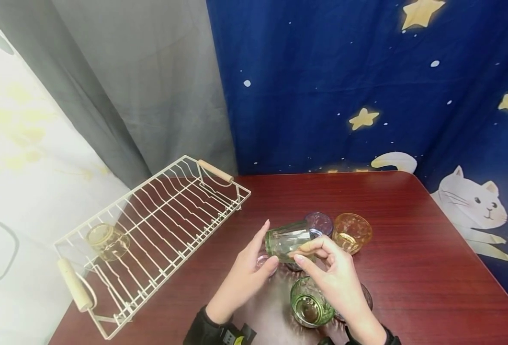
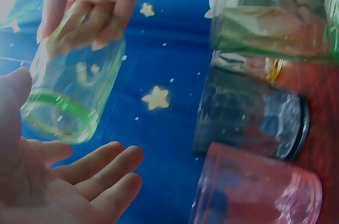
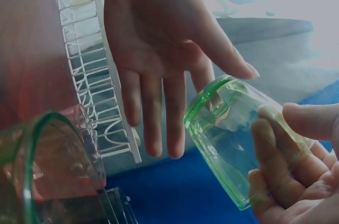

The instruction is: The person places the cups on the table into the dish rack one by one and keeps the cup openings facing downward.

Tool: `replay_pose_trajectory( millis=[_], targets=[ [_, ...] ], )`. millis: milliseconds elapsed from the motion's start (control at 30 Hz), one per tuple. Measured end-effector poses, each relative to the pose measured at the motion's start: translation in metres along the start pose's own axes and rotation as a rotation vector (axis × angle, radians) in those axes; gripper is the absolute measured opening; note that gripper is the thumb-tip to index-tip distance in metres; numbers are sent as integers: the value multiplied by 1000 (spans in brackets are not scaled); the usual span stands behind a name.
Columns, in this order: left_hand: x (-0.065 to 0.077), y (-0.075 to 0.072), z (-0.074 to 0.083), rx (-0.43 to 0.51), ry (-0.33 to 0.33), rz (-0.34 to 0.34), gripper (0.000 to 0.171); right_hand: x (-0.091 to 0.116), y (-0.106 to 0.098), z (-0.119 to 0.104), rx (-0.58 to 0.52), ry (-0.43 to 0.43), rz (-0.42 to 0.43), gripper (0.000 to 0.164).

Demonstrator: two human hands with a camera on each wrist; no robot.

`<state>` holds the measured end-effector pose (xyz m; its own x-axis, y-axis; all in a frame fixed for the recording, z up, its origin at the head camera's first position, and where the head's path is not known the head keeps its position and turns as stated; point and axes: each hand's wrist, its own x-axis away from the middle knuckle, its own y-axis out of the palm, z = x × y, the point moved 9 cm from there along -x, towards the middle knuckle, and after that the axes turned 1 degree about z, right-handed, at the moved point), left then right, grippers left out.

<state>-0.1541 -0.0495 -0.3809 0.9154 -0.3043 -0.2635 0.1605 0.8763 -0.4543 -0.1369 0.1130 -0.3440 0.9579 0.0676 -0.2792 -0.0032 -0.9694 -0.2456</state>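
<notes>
A clear green drinking glass (image 1: pixel 288 241) is held tilted on its side above the table, its thick base toward my left hand. My right hand (image 1: pixel 333 273) grips it near the rim, with fingers inside the mouth and the thumb outside, as the right wrist view shows. My left hand (image 1: pixel 247 273) is spread beside the base, palm toward the glass; in the left wrist view its fingers are extended and hold nothing. Below and around the hands stand a second green glass (image 1: pixel 310 306), a pink glass (image 2: pixel 259 187), a dark blue-grey glass (image 2: pixel 249 113) and an amber glass (image 1: pixel 353 232).
A cream wire dish rack (image 1: pixel 167 206) with wooden handles (image 1: pixel 74 285) stands on the left of the red-brown table (image 1: pixel 409 230). One yellowish glass (image 1: pixel 109 242) sits upside down at its near left end. A purple glass (image 1: pixel 320 223) stands behind the hands; a dark glass (image 1: pixel 367 297) is partly hidden by the right wrist.
</notes>
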Motion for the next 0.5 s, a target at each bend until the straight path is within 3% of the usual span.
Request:
replay_pose_trajectory(
  millis=[333, 500],
  targets=[
    [-1, 5, -4, 184, -16, 64, 59, -3, 10, -3, -37, -35, -34, 12],
    [0, 1, -5, 204, -45, 85, 55, -3, 13, -1, -45, -35, -72, 12]
  ],
)
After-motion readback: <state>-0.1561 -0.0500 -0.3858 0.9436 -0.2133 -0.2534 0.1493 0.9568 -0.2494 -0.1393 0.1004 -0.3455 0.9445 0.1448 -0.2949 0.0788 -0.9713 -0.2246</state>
